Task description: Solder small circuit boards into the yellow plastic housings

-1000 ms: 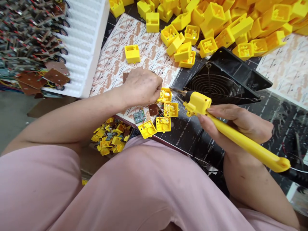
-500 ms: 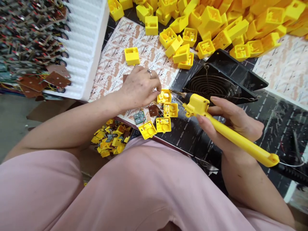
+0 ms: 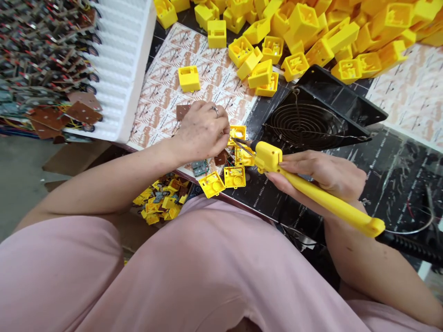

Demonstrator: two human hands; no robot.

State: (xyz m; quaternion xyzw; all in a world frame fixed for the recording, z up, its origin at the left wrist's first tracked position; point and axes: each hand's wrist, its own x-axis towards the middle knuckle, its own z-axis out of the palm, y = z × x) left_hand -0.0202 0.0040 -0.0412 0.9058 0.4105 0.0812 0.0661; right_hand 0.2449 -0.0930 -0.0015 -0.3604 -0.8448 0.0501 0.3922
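My right hand (image 3: 325,177) is wrapped round the handle of a yellow soldering iron (image 3: 321,198). Its dark tip points left and reaches the upper yellow casing (image 3: 239,133) of a small cluster. My left hand (image 3: 204,131), with a ring on one finger, is pinched at that casing's left edge; what its fingertips hold is hidden. Below lie more open casings, among them a lower one (image 3: 234,177) and a lower-left one (image 3: 212,184). A small brown circuit board (image 3: 220,158) and a green board (image 3: 200,168) with thin wires lie beside them, partly under my left hand.
A black fan (image 3: 304,122) stands just beyond the iron. Many yellow housings (image 3: 301,27) are heaped at the back, with one single housing (image 3: 189,78) nearer. At left, a white foam tray (image 3: 121,69) bears rows of wired boards. More yellow parts (image 3: 162,200) lie below the table edge.
My right hand has moved the soldering iron left, bringing its tip from beside the upper casing to over it. My left hand has shifted only slightly and stays pinched.
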